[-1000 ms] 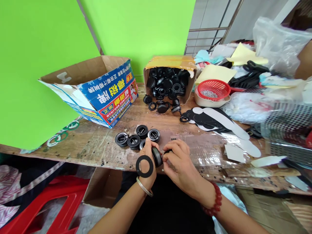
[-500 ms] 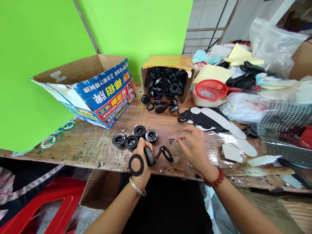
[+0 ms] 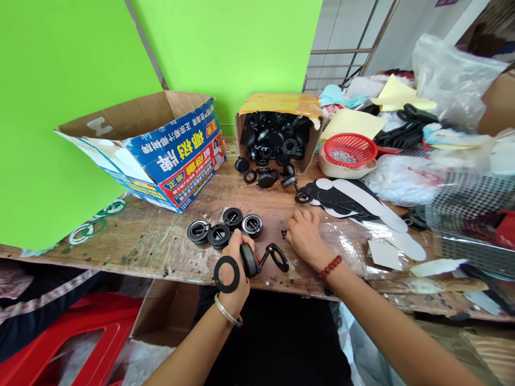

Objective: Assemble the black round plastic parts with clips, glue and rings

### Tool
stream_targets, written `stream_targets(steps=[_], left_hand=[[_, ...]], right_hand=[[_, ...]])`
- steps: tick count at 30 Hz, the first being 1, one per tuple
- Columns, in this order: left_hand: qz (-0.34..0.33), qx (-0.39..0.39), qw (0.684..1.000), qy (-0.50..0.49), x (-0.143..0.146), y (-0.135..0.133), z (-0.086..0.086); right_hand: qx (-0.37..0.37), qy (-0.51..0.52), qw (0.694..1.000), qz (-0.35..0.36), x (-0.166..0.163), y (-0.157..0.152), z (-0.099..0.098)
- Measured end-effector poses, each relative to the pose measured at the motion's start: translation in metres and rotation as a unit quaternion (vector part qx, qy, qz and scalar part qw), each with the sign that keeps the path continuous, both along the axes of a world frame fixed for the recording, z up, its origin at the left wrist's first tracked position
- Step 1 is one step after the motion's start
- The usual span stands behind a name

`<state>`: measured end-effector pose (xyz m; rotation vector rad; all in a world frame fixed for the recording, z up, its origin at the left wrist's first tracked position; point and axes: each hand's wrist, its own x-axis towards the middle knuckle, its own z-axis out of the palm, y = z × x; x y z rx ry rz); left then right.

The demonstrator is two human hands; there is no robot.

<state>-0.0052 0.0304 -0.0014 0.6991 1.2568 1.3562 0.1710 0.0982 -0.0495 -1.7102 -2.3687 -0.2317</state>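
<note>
My left hand (image 3: 234, 251) clamped the black wheel (image 3: 250, 260), its hinged ring (image 3: 275, 247) extended, while my right hand (image 3: 304, 236) — fingertip gap not determinable — sat beside small black dots (image 3: 284, 234).

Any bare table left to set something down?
Yes: the table left of the black discs, in front of the blue box; speckled, otherwise bare. A narrower strip runs between the discs and the loose black parts. Right hand occupies the middle. Crowded: right side, with flat cutouts, red basket, plastic bags.
</note>
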Motion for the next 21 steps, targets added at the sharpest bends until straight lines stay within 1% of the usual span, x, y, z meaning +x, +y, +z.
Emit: stream_targets(steps=[2, 3, 4, 6, 7, 8, 10, 11, 12, 14, 16, 19, 21], left_hand=[[0.0, 0.01, 1.0, 0.009, -0.001, 0.0, 0.0], [0.001, 0.014, 1.0, 0.013, -0.001, 0.0, 0.0], [0.003, 0.015, 1.0, 0.014, -0.001, -0.001, 0.0], [0.007, 0.011, 1.0, 0.014, -0.002, -0.001, 0.001], [0.009, 0.008, 1.0, 0.015, -0.002, -0.001, 0.002], [0.01, 0.005, 1.0, 0.018, -0.002, -0.001, 0.002], [0.012, -0.001, 0.999, 0.031, -0.002, -0.001, 0.003], [0.012, -0.004, 0.999, 0.038, -0.001, -0.001, 0.002], [0.014, -0.005, 0.999, 0.043, 0.0, 0.0, 0.001], [0.017, -0.008, 0.999, 0.046, 0.002, 0.0, -0.002], [0.012, -0.004, 0.999, 0.044, 0.005, 0.0, -0.004], [0.001, 0.002, 0.999, 0.052, 0.008, 0.0, -0.005], [0.0, 0.007, 0.998, 0.061, 0.008, -0.001, -0.004]], right_hand=[[0.042, -0.015, 0.999, 0.002, -0.003, -0.005, -0.006], [0.055, -0.006, 0.998, 0.005, -0.004, -0.007, -0.008], [0.06, 0.017, 0.998, 0.009, -0.003, -0.009, -0.009], [0.051, 0.116, 0.992, 0.008, -0.001, -0.013, -0.007], [0.04, 0.186, 0.982, 0.007, 0.001, -0.015, -0.002], [0.026, 0.259, 0.966, 0.007, 0.002, -0.019, 0.004], [-0.008, 0.383, 0.924, 0.022, 0.001, -0.028, 0.022], [-0.027, 0.419, 0.907, 0.038, -0.001, -0.034, 0.031], [-0.042, 0.437, 0.897, 0.058, -0.004, -0.04, 0.04], [-0.05, 0.429, 0.896, 0.098, -0.012, -0.052, 0.053], [-0.022, 0.396, 0.909, 0.125, -0.02, -0.06, 0.059], [0.032, 0.348, 0.928, 0.128, -0.026, -0.064, 0.056], [0.05, 0.327, 0.936, 0.122, -0.027, -0.064, 0.053]])
